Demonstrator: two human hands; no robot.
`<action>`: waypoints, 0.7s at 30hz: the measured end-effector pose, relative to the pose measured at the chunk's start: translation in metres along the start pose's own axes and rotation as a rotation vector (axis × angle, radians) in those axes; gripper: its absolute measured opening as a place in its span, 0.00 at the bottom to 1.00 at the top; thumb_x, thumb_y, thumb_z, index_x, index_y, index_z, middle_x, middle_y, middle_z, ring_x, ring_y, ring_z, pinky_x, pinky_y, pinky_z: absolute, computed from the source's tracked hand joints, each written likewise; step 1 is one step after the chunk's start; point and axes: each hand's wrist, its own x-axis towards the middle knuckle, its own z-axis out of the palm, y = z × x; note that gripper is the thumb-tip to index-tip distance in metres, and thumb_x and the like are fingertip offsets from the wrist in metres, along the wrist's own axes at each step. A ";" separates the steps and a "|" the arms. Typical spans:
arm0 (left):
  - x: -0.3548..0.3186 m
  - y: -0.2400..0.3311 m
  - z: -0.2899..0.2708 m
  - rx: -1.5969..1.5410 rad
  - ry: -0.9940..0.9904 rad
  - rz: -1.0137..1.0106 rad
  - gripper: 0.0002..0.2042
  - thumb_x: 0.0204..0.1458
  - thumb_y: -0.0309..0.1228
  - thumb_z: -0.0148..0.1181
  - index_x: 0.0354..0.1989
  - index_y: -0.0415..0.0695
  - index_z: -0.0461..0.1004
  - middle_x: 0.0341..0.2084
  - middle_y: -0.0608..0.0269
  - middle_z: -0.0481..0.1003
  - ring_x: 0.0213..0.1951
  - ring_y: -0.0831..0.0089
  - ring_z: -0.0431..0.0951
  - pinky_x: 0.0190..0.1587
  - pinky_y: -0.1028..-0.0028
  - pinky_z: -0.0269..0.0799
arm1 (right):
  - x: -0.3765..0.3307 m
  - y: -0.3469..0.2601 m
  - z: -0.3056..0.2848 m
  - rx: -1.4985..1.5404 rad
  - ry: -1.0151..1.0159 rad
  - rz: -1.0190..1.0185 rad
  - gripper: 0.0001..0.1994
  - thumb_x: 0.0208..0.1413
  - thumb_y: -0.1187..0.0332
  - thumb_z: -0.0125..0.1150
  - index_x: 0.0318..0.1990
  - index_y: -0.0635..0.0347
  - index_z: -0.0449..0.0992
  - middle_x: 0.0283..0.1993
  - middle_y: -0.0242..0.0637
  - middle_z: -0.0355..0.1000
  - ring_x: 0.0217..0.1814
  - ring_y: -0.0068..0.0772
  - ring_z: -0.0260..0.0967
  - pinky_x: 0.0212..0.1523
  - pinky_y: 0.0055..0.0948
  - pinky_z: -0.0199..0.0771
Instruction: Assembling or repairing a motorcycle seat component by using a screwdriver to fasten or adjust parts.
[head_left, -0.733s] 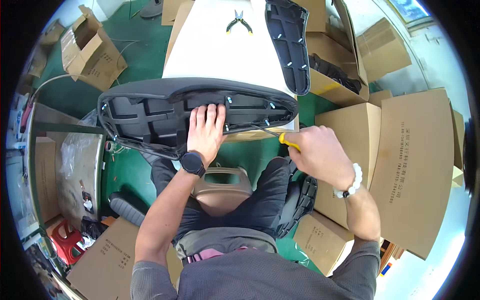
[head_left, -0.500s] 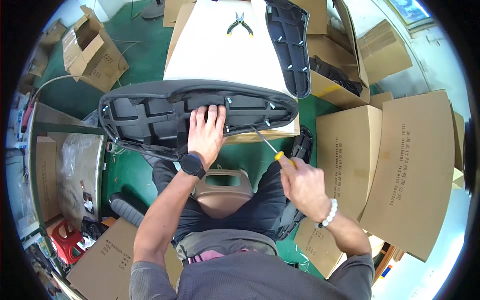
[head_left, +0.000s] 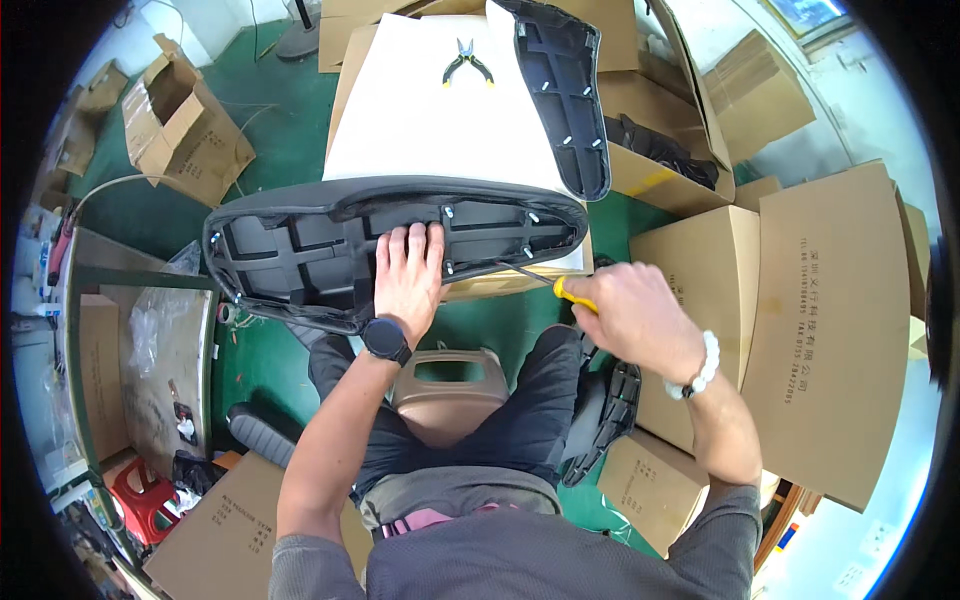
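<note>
On the near edge of the white table (head_left: 420, 110), in the head view, a black scooter seat (head_left: 300, 245) is lying underside up, its long axis running left to right. The left hand (head_left: 410, 270) is pressing flat on its ribbed middle, fingers spread, gripping nothing. The right hand (head_left: 630, 315) is clenched around a yellow-handled screwdriver (head_left: 545, 285); half a second ago it was lower, over the lap, and it is now bringing the tip back up-left against the seat's right end, probably to drive a fastener.
</note>
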 end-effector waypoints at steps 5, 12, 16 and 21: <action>0.002 0.001 0.001 -0.021 -0.003 0.000 0.48 0.34 0.41 0.79 0.66 0.41 0.61 0.57 0.51 0.65 0.61 0.50 0.64 0.67 0.50 0.57 | 0.033 0.012 -0.028 0.020 -0.137 -0.032 0.12 0.52 0.71 0.63 0.43 0.53 0.87 0.28 0.49 0.78 0.33 0.52 0.77 0.35 0.46 0.76; 0.006 -0.002 -0.015 -0.034 -0.065 -0.002 0.46 0.35 0.40 0.79 0.65 0.38 0.63 0.57 0.53 0.65 0.59 0.51 0.64 0.67 0.51 0.59 | -0.018 -0.012 0.038 -0.030 0.141 0.049 0.12 0.52 0.70 0.65 0.45 0.55 0.81 0.28 0.40 0.74 0.27 0.46 0.74 0.28 0.42 0.74; 0.014 0.001 -0.010 -0.054 -0.028 0.002 0.47 0.34 0.40 0.79 0.65 0.38 0.64 0.57 0.53 0.66 0.60 0.52 0.64 0.67 0.52 0.59 | -0.044 -0.017 0.101 0.014 0.395 0.059 0.16 0.55 0.69 0.64 0.52 0.57 0.78 0.30 0.38 0.70 0.24 0.41 0.74 0.23 0.38 0.75; 0.010 -0.001 -0.006 -0.032 -0.018 -0.006 0.47 0.32 0.41 0.80 0.64 0.39 0.64 0.57 0.53 0.66 0.60 0.52 0.65 0.66 0.52 0.60 | -0.042 -0.011 0.090 0.057 0.370 0.050 0.16 0.56 0.68 0.65 0.52 0.58 0.78 0.32 0.36 0.70 0.27 0.37 0.74 0.25 0.37 0.76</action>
